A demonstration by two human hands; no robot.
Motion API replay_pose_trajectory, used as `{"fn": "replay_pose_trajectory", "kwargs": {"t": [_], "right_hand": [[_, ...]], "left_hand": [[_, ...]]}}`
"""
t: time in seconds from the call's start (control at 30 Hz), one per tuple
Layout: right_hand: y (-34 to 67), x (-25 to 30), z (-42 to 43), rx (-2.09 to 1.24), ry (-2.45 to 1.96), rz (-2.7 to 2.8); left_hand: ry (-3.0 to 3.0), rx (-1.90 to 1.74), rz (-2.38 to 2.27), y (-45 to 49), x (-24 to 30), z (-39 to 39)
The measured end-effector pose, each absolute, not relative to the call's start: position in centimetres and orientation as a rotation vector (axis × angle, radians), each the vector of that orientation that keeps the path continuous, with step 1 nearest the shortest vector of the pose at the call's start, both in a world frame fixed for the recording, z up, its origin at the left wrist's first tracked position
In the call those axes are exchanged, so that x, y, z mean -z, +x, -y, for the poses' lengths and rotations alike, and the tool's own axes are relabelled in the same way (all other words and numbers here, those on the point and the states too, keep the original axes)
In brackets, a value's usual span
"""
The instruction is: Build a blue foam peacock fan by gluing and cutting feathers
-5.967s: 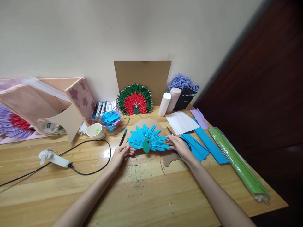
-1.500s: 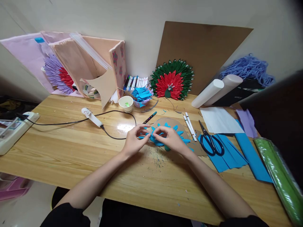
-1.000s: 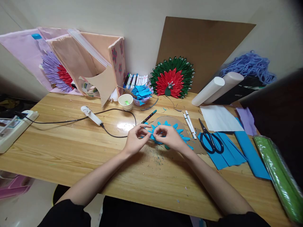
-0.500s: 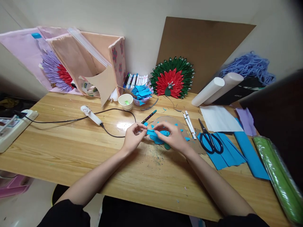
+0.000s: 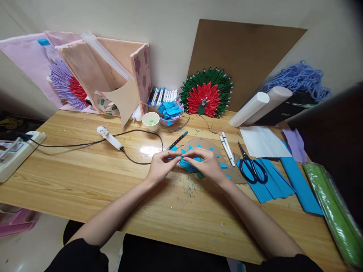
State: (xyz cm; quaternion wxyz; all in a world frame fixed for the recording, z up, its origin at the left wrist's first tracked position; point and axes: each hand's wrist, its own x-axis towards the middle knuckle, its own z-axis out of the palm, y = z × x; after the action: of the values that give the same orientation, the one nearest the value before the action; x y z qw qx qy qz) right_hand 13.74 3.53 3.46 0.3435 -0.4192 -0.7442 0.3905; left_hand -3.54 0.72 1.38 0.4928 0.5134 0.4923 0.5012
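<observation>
A blue paper peacock fan (image 5: 189, 165) lies on a brown cardboard piece (image 5: 202, 145) in the middle of the wooden table (image 5: 85, 173). My left hand (image 5: 159, 166) pinches a blue petal at the fan's left side. My right hand (image 5: 206, 164) rests over the fan, its fingertips meeting the left hand's at the same petal. Most of the fan is hidden under my right hand.
Black scissors (image 5: 252, 166) lie on blue paper strips (image 5: 272, 185) to the right, with white pens (image 5: 227, 148) beside them. A corded glue gun (image 5: 109, 138), a paper cup (image 5: 150, 121), a marker (image 5: 177, 141) and a red-green peacock fan (image 5: 206, 95) sit behind. A green roll (image 5: 331, 211) lies at the far right.
Six seconds ago both hands held the fan upright by its sides. Since then it lies flat, and my fingers have kept working a petal on its left, closing together in the last half second.
</observation>
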Motion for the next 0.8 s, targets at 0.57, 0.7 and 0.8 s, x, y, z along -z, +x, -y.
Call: {"fn": "replay_pose_trajectory", "kwargs": {"t": [0.57, 0.7, 0.8], "right_hand": [[14.1, -2.9, -3.8, -0.583, -0.943, 2.286], [14.1, -2.3, -3.8, -0.486, -0.915, 2.326], [14.1, -1.9, -3.7, -0.466, -0.898, 2.356]], "left_hand": [[1.791, -1.169, -1.315, -3.9, -1.0, -0.4], [1.91, -1.153, -1.315, -4.1, -1.1, -0.4], [1.955, -1.124, -1.309, -4.1, -1.0, -0.3]]}}
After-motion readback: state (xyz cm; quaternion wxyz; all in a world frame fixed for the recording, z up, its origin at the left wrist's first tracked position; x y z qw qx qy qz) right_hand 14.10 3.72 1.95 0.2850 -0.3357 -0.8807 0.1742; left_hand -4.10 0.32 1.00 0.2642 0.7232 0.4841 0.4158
